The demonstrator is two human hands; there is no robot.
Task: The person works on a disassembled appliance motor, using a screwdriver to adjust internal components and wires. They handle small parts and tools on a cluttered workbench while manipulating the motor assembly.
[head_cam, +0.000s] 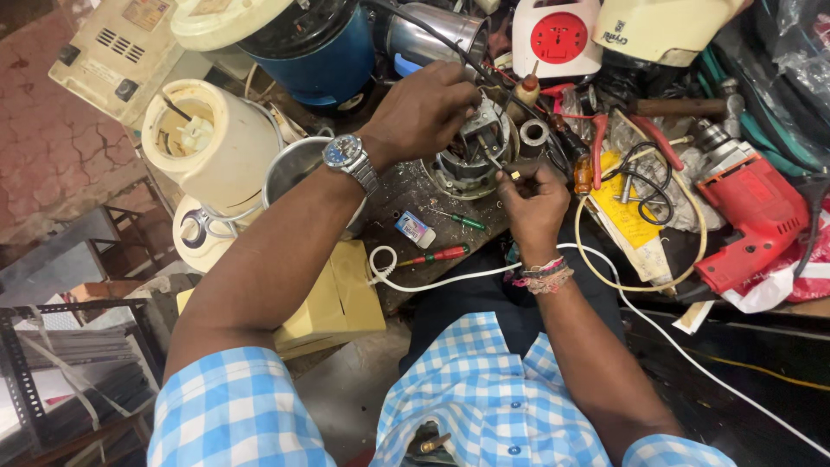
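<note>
A small electric motor (474, 154) with copper windings and a metal frame stands on the dark workbench (406, 195). My left hand (421, 111), with a wristwatch, rests on top of the motor and grips its upper part. My right hand (533, 201) pinches a small brass-coloured piece at the motor's right side, where thin wires come out. A red-handled screwdriver (437, 255) and a green-handled screwdriver (462, 220) lie on the bench just in front of the motor.
A red power drill (750, 212) lies at right, red pliers (624, 130) and a hammer (683, 107) behind it. A white cable (605, 285) crosses my lap. Cream mixer bodies (212, 147), a steel jar (294, 169) and a blue appliance (324, 52) crowd the left.
</note>
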